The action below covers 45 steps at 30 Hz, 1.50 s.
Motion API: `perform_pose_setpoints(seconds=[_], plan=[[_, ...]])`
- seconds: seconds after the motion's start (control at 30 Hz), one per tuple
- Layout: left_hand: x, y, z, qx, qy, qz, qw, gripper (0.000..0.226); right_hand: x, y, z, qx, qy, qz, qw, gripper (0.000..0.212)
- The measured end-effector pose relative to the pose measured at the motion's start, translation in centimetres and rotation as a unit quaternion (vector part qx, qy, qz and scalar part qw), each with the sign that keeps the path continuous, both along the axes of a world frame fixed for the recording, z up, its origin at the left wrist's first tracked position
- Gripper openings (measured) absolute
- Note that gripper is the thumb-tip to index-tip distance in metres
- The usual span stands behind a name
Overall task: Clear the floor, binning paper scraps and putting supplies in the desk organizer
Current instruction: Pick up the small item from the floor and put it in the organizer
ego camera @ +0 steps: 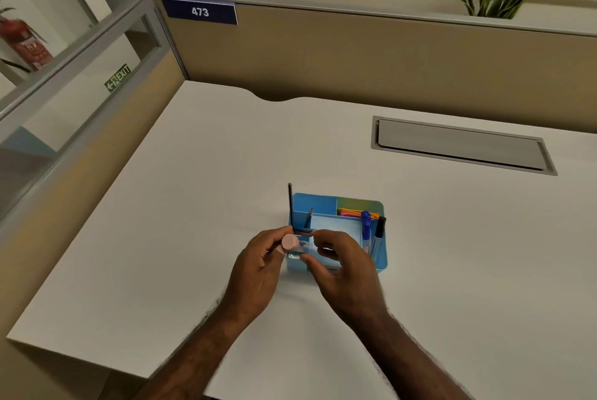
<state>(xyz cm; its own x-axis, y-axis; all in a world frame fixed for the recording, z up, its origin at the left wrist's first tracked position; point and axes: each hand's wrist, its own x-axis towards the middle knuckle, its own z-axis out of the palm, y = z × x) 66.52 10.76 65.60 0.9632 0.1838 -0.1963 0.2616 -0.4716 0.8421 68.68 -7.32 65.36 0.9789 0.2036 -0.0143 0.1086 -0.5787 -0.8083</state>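
Observation:
A blue desk organizer (323, 202) stands on the white desk (193, 205). Two pencils (290, 205) stand upright in its left rear slot. A blue marker (365, 228) and a black marker (379, 233) lean in the right slot, with pink and orange sticky flags (353, 212) behind them. Over the organizer's front left corner, my left hand (258, 267) grips a small clear container with a round pink cap (289, 242). My right hand (342, 270) pinches the clear body of the same container between thumb and fingers. A short dark stick lies across just behind the fingertips.
A grey cable hatch (458, 146) is set into the desk at the back right. Beige partition panels (355, 57) wall the desk at the back and left, with a "473" label (200, 11). Plants stand beyond the partition. The floor is out of view.

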Motion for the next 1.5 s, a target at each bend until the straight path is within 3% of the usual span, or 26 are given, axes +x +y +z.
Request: perform_pose_setpoints(seconds=[0.53,0.93,1.5], plan=[[0.9,0.0,0.3,-0.032,-0.027,-0.018,0.999,0.038,-0.4,-0.4,0.2,-0.006,-0.006,-0.046,0.999,0.037],[1.0,0.8,-0.1,0.024,-0.073,-0.052,0.996,0.045,0.2,1.9,0.2,-0.008,0.019,-0.028,0.999,0.022],[1.3,0.8,-1.1,0.036,-0.047,-0.060,0.996,0.039,-0.2,0.3,-0.4,-0.015,-0.010,-0.037,0.999,0.018]])
